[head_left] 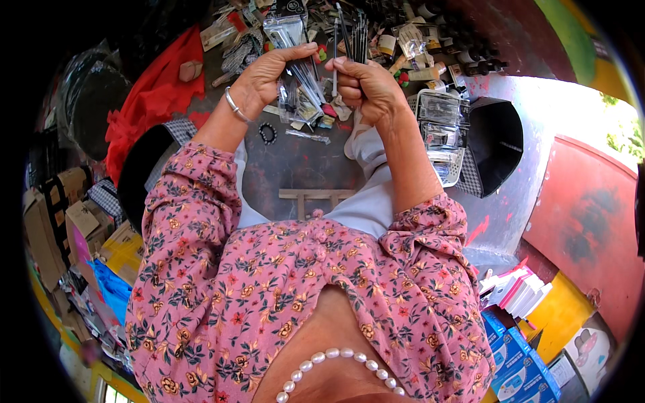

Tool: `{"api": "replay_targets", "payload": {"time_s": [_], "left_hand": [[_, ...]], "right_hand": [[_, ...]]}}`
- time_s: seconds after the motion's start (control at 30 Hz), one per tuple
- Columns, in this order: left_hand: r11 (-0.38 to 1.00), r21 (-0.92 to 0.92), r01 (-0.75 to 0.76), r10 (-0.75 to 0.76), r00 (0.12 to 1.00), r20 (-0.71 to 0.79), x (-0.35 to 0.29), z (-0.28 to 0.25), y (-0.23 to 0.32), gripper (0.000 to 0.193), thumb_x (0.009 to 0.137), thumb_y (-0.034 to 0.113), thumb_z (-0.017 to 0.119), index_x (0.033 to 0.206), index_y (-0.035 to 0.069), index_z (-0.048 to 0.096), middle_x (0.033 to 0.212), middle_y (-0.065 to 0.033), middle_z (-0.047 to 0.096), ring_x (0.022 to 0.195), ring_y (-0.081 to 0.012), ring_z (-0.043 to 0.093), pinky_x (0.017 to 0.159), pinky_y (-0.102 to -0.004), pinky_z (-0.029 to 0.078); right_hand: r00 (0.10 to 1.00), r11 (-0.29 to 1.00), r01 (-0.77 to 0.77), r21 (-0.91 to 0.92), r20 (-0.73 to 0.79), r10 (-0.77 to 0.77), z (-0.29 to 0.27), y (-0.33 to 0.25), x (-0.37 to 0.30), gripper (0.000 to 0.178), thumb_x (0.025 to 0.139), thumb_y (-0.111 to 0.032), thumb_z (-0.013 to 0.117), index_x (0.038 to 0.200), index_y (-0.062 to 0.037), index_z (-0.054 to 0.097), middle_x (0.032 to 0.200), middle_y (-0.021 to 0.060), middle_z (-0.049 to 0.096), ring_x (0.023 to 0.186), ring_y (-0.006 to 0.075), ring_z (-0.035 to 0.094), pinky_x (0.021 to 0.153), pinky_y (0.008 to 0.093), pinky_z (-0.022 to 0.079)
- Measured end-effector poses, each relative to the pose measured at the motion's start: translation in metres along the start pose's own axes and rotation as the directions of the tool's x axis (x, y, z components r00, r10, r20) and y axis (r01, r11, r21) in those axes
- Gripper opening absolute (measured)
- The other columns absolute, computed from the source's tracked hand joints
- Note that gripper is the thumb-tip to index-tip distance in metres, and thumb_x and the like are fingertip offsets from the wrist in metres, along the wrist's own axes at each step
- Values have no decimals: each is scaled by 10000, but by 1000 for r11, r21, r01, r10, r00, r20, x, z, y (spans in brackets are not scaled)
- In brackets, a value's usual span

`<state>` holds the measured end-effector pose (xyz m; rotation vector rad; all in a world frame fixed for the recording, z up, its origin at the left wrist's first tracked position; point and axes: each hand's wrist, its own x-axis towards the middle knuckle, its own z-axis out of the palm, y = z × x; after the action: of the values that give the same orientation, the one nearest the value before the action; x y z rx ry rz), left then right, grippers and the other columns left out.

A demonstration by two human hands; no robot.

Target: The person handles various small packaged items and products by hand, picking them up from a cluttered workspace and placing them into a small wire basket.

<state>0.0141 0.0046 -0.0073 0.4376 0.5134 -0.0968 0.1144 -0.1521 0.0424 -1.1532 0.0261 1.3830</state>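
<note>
My left hand [263,72] is closed round a clear plastic packet of thin pens [287,33], its thumb lying along the top. Close by on the right, my right hand [373,88] grips several slim dark pens [361,41], which stick up from the fist. Between the hands, a thin grey pen-like stick [334,57] stands upright at the right thumb and fingertips. Whether these are whole pens or refills I cannot tell. Below the packet lie a small wrapped strip [308,136] and a black bead bracelet [268,133].
A cluttered pile of small goods [403,47] spreads beyond my hands, with dark bottles [480,64] at its right. Right of my forearm stands a white basket [451,164] of packets beside a black-lined bin [504,144]. Red cloth [154,94] hangs at the left.
</note>
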Motion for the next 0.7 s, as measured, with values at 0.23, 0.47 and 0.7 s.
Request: {"api": "replay_targets", "payload": {"time_s": [0.23, 0.47, 0.7], "left_hand": [[999, 47, 22, -21, 1000, -20, -8, 8, 3, 118, 785, 130, 635, 837, 31, 595, 737, -20, 607, 622, -105, 596, 588, -271, 535], [995, 99, -30, 34, 999, -36, -11, 8, 0, 130, 754, 95, 665, 833, 17, 598, 709, -30, 609, 600, -101, 587, 537, -229, 507], [944, 318, -83, 85, 996, 8, -10, 10, -7, 191, 723, 111, 695, 867, 47, 586, 757, -10, 593, 666, -85, 568, 620, -205, 458]], "right_hand": [[979, 970, 179, -162, -72, -193, 0, -4, 2, 113, 865, -133, 492, 834, -30, 525, 657, 24, 526, 533, 103, 476, 437, 218, 363], [983, 982, 180, -58, -20, -182, 5, -7, -7, 142, 898, -149, 466, 890, -10, 498, 590, -21, 366, 473, 68, 312, 432, 204, 262], [973, 975, 203, -94, -94, -212, 9, -2, -5, 209, 835, -254, 594, 776, -67, 522, 508, -85, 282, 406, 24, 224, 388, 196, 166]]}}
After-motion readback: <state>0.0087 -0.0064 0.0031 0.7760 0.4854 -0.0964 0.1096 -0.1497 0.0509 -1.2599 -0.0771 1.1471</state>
